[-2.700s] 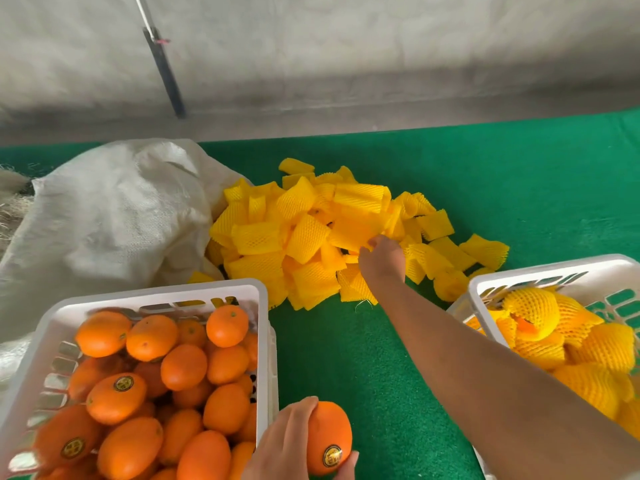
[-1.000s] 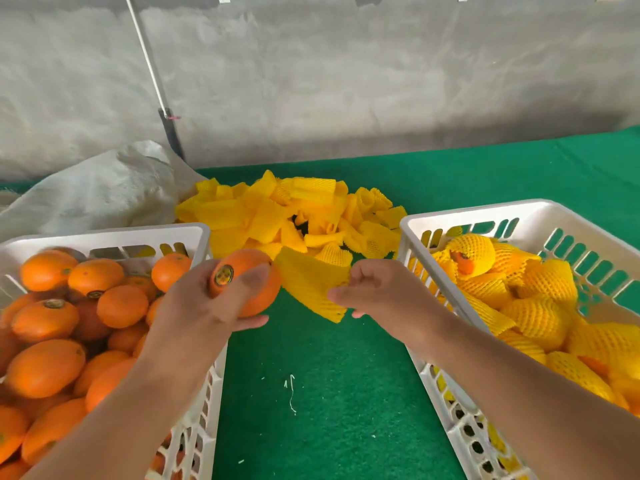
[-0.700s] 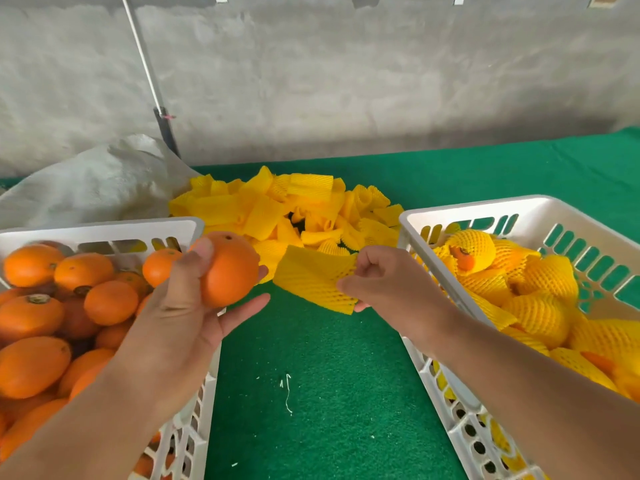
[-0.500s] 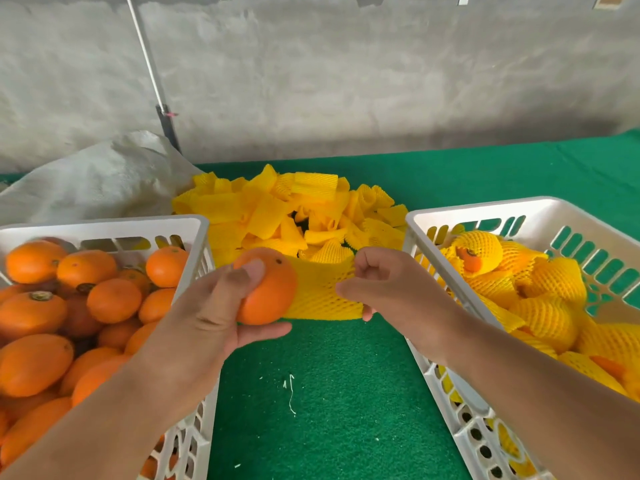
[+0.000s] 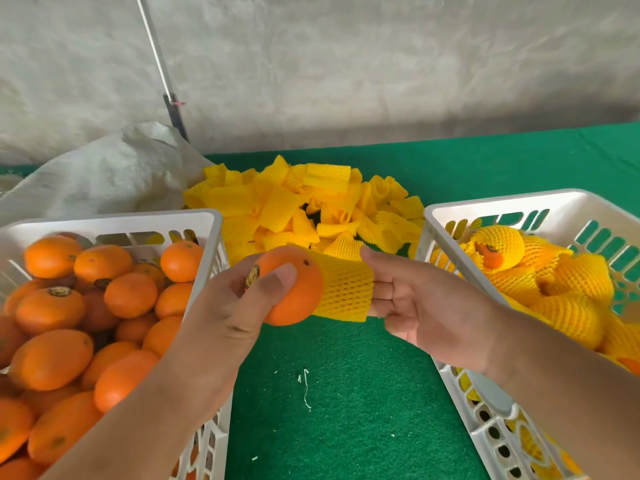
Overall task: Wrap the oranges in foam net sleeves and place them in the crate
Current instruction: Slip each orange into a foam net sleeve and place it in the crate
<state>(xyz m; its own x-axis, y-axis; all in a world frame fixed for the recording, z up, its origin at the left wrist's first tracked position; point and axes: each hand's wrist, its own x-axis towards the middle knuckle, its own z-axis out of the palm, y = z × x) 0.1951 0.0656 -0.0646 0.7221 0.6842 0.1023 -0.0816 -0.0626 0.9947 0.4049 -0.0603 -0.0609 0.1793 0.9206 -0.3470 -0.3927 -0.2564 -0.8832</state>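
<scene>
Nearest, both forearms come in from the bottom edge and meet over the green surface [image 5: 346, 393] between the two crates. A few white scraps lie on it, nothing else near.

Left hand [image 5: 239, 306] grips the orange [image 5: 294, 289], thumb across its front, sticker facing the left. Right hand [image 5: 419, 299] holds the foam net sleeve [image 5: 346, 289] stretched on its fingers, which run inside the far end, thumb on top.

Change: half a second back the orange was only at the sleeve mouth, sleeve flat and pinched. Now the mouth is opened up and the orange's right side is touching or just inside it. Can't tell how deep; most of the fruit is bare. So insertion has started, not finished.

My read: next is pushing the orange through while the right hand draws the net over it. Risk is the net bunching on one side.

Left crate [image 5: 214, 223] is full of bare oranges [image 5: 52, 303]. Right crate [image 5: 433, 220] holds wrapped oranges [image 5: 568, 278], roughly half full from what shows. Plenty of the task is left.

Farther out, the loose sleeve pile [image 5: 294, 206] sits between the crates' far ends, a white sack [image 5: 104, 178] to its left, a thin pole [image 5: 166, 84] against the grey wall.
</scene>
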